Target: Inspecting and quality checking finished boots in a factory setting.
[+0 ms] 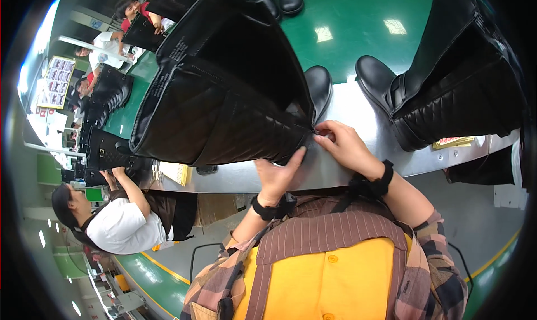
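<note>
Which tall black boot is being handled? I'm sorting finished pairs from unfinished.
The tipped-over boot at centre-left: both hands, left and right, are on its shaft. The boot at right stands untouched on the bench.

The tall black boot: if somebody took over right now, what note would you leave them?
Left hand: fingers pressed against the lower edge of the tall black boot, which lies tipped over on the grey table.
Right hand: pinching the boot near its ankle, apparently at the zip's end.
A second black boot stands at the right, untouched.
Done: boot laid down and gripped.
Left: whether the zip is open or shut cannot be told; check it.
</note>
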{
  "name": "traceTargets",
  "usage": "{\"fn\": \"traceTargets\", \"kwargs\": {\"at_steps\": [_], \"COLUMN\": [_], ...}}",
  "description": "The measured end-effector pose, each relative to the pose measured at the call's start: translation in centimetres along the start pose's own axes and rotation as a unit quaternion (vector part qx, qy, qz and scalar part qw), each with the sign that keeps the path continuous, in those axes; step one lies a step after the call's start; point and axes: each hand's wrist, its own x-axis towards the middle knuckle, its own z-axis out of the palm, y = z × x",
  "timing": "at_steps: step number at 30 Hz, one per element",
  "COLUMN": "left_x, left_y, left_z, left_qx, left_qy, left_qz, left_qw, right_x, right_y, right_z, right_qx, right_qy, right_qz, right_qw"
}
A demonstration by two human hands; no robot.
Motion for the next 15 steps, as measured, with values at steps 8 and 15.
{"fn": "traceTargets", "kwargs": {"at_steps": [8, 15], "left_x": [-2.4, -2.2], "left_y": [-2.6, -1.4], "left_z": [0.3, 1.2], "left_qx": [0.015, 0.061], "left_qy": [0.012, 0.023], "left_qz": [-0.194, -0.165], "left_qw": [0.981, 0.984], "right_x": [2.5, 1.6], "right_y": [-0.2, -4.6], "right_z": [-0.1, -0.2], "right_qx": [0.079, 0.150], "right_qy": [-0.209, -0.117], "right_qz": [0.150, 0.082], "right_qw": [0.963, 0.978]}}
